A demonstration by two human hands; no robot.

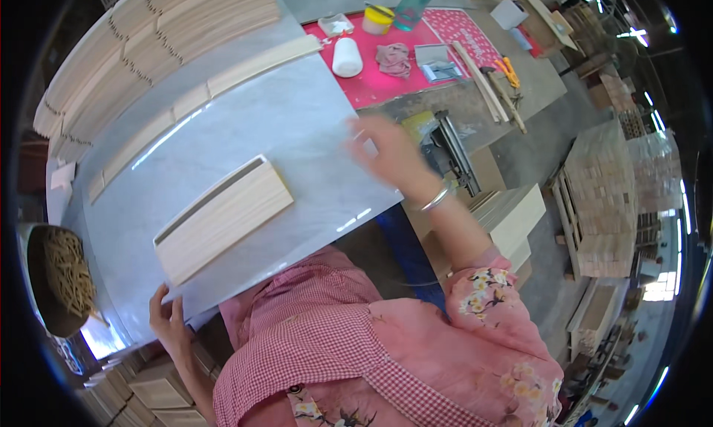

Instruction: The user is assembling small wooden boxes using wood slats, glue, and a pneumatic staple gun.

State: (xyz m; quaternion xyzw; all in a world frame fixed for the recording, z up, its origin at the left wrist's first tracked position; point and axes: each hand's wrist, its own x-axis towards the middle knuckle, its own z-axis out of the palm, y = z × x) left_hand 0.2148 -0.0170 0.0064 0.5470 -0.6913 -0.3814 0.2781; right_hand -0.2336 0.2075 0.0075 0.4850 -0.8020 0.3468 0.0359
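A shallow box of pale wood (223, 219) lies on the grey-white worktop (297, 130) in front of me. My left hand (169, 319) rests at the near edge of the worktop, just below the box's near corner, fingers loosely curled with nothing in them. My right hand (390, 152), blurred, hovers over the right edge of the worktop with fingers spread and nothing visible in it. A silver bangle (434, 200) sits on that wrist. Just past the right hand lies a nail gun (449, 148).
Stacks of thin wooden slats (156, 41) line the far left. A red mat (401, 63) carries a white bottle (346, 57), a rag, a yellow-lidded jar and a teal bottle. A bowl of small wooden sticks (63, 275) sits left. Wooden crates (601, 197) stand right.
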